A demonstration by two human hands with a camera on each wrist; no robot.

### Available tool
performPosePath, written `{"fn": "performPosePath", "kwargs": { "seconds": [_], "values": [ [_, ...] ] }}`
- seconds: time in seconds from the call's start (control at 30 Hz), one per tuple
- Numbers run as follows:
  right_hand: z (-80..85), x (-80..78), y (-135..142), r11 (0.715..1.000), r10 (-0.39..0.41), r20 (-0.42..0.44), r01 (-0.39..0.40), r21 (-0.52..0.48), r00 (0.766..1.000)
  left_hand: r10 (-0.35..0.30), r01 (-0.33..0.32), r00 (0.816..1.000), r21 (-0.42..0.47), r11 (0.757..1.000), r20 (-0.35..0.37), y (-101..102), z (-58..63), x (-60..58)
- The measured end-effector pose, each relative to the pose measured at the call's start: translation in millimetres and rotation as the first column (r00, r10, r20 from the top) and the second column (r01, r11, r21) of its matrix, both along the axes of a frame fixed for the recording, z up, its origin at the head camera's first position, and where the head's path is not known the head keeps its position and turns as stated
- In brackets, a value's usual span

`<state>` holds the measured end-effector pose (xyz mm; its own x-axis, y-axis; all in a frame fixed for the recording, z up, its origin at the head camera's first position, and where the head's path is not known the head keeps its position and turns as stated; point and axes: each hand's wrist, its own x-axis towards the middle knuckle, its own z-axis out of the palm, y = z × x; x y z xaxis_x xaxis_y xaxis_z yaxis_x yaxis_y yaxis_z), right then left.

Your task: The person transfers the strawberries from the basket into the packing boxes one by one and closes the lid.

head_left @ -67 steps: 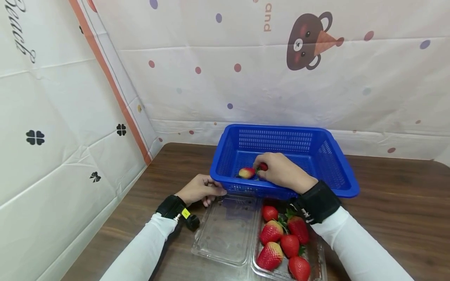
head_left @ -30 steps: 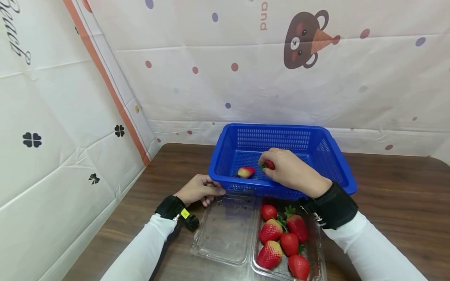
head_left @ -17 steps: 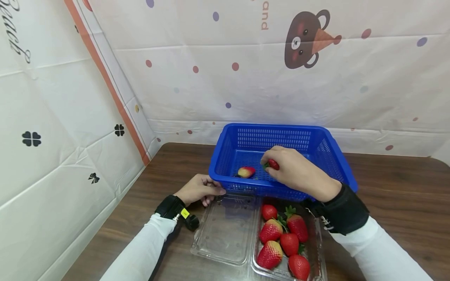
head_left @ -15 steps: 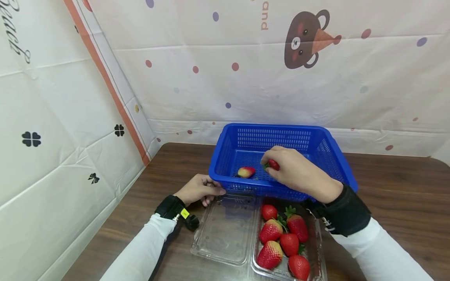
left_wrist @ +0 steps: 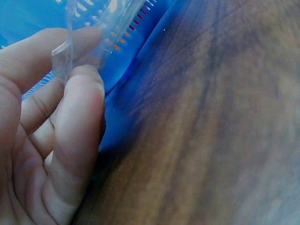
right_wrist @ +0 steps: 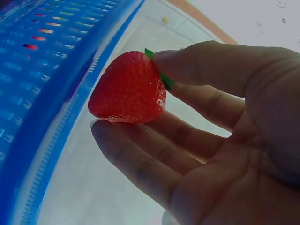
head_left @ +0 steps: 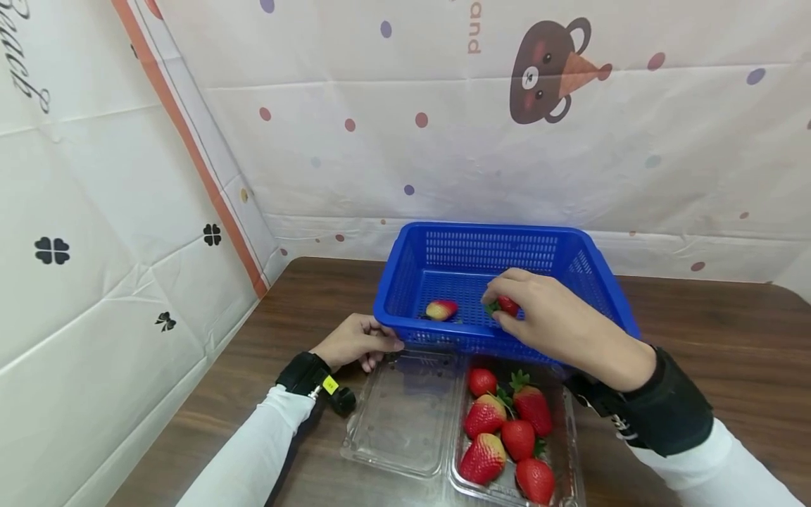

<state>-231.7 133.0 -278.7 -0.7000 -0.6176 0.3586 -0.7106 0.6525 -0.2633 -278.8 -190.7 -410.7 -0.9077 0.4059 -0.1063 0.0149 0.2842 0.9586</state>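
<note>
My right hand (head_left: 548,313) holds a red strawberry (right_wrist: 129,89) between thumb and fingers, over the front part of the blue basket (head_left: 507,229). Green leaves of that berry show by the thumb in the right wrist view. Another strawberry (head_left: 441,310), pale at one end, lies in the basket to the left. At the basket's front left corner my left hand (head_left: 361,343) pinches the edge of a clear plastic lid (head_left: 399,422); the left wrist view shows the lid's thin rim (left_wrist: 63,56) between thumb and finger. Several strawberries (head_left: 484,415) lie in the clear plastic box (head_left: 573,451) joined to the lid.
The blue basket stands at the back of the brown wooden table (head_left: 716,345), close to a patterned cloth backdrop (head_left: 317,141). Lid and box lie flat in front of it. A second cloth side (head_left: 114,296) borders the table on the left.
My right hand has lifted the strawberry from beside the other one and moved it to the right over the basket. The left hand keeps its place at the lid.
</note>
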Motion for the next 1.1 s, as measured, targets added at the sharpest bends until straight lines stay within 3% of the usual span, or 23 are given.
{"fn": "performPosePath", "kwargs": {
  "seconds": [0.53,0.8,1.1],
  "values": [
    [8.9,15.1,-4,0.988,0.146,0.035,-0.147,0.053,0.989,0.013,-0.013,1.0,0.002,1.0,-0.001,-1,-0.4,-1.9],
    [11.6,22.2,-7,0.979,0.169,0.087,-0.178,0.103,0.982,0.011,-0.011,1.0,-0.001,1.0,-0.002,-2,-3.5,-1.8],
    [12.2,31.9,-10,0.949,0.269,0.168,-0.291,0.123,0.948,0.007,-0.007,1.0,0.011,1.0,-0.001,-1,-2.9,-2.3]
  ]
}}
